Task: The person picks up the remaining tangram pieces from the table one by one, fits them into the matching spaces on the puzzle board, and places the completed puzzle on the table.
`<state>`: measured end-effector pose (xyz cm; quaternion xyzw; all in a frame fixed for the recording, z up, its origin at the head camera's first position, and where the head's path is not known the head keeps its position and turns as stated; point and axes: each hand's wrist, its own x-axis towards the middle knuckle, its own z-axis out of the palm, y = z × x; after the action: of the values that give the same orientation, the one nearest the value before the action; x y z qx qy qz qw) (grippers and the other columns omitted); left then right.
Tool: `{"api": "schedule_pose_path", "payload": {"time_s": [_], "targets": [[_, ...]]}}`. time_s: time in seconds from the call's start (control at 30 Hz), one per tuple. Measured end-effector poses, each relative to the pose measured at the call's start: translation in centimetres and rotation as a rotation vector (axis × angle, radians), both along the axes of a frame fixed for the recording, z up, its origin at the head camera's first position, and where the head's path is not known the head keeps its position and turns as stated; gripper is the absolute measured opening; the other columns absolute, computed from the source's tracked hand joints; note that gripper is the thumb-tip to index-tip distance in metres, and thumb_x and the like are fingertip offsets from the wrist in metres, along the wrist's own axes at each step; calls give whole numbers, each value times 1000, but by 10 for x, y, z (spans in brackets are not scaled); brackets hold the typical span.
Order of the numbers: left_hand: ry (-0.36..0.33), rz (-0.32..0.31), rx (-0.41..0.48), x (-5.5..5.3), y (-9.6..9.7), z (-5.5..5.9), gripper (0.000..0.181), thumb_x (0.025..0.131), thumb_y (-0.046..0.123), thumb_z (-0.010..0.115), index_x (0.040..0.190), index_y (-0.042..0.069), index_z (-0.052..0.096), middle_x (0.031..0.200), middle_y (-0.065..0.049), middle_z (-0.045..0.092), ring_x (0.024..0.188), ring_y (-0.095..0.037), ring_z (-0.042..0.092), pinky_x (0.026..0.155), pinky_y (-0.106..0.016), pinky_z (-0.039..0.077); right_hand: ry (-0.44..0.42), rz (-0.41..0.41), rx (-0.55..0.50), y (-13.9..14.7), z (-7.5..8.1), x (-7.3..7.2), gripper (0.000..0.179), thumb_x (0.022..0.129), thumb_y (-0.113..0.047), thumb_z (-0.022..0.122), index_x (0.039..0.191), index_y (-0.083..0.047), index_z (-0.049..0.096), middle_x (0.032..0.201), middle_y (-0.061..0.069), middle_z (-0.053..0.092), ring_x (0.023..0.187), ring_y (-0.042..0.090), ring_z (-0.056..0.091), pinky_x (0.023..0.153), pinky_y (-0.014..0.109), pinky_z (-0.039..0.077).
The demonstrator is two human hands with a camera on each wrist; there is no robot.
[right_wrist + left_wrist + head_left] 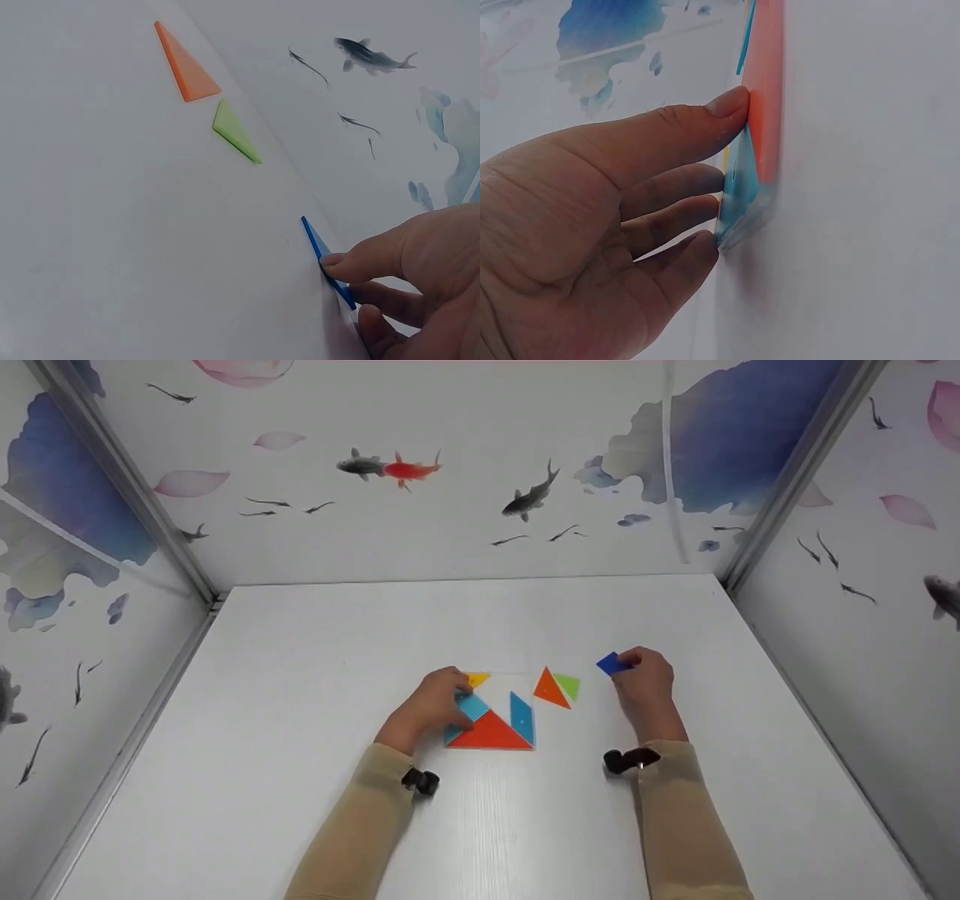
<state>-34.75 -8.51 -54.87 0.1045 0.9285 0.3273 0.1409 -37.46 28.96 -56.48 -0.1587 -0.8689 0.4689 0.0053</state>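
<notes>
My left hand (431, 701) holds the left side of a clear tangram tray (499, 673), its thumb near the large red-orange triangle (495, 735). Light-blue (472, 705) and yellow (478, 680) pieces show beside the fingers, which partly hide them. Along the tray's right side lies a blue parallelogram (522, 720). Between thumb and fingers, my right hand (646, 682) pinches a dark-blue flat piece (315, 240) at the table surface; its full outline is covered. An orange triangle (551, 690) and a green triangle (568, 685) lie between the tray and that hand.
The white table (300, 660) is bounded by a back wall (450, 540) and side walls printed with fish and petals. Grey metal posts (795, 487) stand at the corners. Dark wrist cameras (630, 761) are strapped over both tan sleeves (352, 825).
</notes>
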Motion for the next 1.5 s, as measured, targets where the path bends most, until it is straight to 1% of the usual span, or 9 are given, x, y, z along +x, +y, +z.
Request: {"api": "schedule_pose_path", "payload": {"time_s": [0.13, 0.23, 0.37, 0.47, 0.63, 0.77, 0.97, 1.27, 1.5], "targets": [[3, -11, 4, 0, -2, -2, 53, 83, 13, 91, 133, 8, 73, 157, -9, 53, 147, -32, 46, 123, -48, 46, -75, 25, -9, -1, 3, 4, 47, 102, -9, 61, 148, -6, 53, 155, 21, 52, 145, 42, 51, 120, 57, 46], [20, -18, 10, -1, -4, -1, 54, 82, 13, 91, 133, 7, 73, 155, -10, 54, 145, -32, 48, 122, -48, 47, -130, 55, 21, 0, 8, 4, 55, 102, -9, 56, 155, -4, 44, 160, 23, 47, 147, 44, 48, 122, 59, 43], [27, -26, -3, -1, -4, 0, 54, 82, 14, 91, 133, 7, 73, 156, -11, 54, 145, -32, 48, 121, -47, 48, -212, 138, 89, 7, 14, 0, 62, 100, -8, 55, 159, 0, 38, 162, 28, 42, 148, 49, 44, 124, 64, 39], [32, -41, -8, -1, -3, 0, 55, 82, 14, 91, 134, 6, 73, 156, -12, 53, 147, -33, 47, 122, -46, 46, -234, 194, 123, 15, 14, -3, 64, 98, -7, 59, 158, 4, 38, 160, 32, 43, 147, 52, 43, 123, 65, 38], [45, -66, -6, -1, 0, 0, 56, 83, 15, 92, 134, 4, 72, 154, -12, 55, 144, -32, 49, 123, -46, 46, -218, 224, 146, 25, 12, -5, 62, 95, -6, 60, 153, 10, 43, 154, 35, 48, 143, 52, 48, 121, 62, 43], [34, -53, 3, -2, -1, 0, 56, 83, 15, 92, 134, 5, 73, 152, -11, 56, 141, -31, 50, 120, -45, 49, -220, 234, 152, 25, 13, -4, 60, 94, -7, 62, 150, 10, 46, 151, 34, 50, 140, 51, 50, 120, 61, 44], [21, -39, 12, -1, -3, -1, 56, 83, 16, 91, 135, 6, 72, 158, -11, 52, 148, -33, 45, 122, -46, 46, -199, 219, 162, 24, 13, -4, 61, 93, -6, 69, 148, 11, 49, 150, 36, 51, 139, 52, 51, 119, 62, 45], [49, -46, 10, -3, -5, -1, 55, 80, 14, 93, 131, 4, 74, 152, -12, 57, 143, -32, 49, 122, -46, 46, -178, 189, 112, 23, 12, -6, 56, 97, -9, 69, 147, 7, 50, 150, 33, 51, 140, 51, 51, 120, 61, 44], [30, -75, 8, -6, -8, -3, 56, 82, 17, 92, 134, 5, 73, 157, -11, 54, 149, -33, 44, 124, -45, 45, -153, 193, 115, 24, 13, -2, 48, 99, -11, 67, 142, 7, 54, 145, 32, 55, 136, 48, 53, 118, 60, 46]]}}
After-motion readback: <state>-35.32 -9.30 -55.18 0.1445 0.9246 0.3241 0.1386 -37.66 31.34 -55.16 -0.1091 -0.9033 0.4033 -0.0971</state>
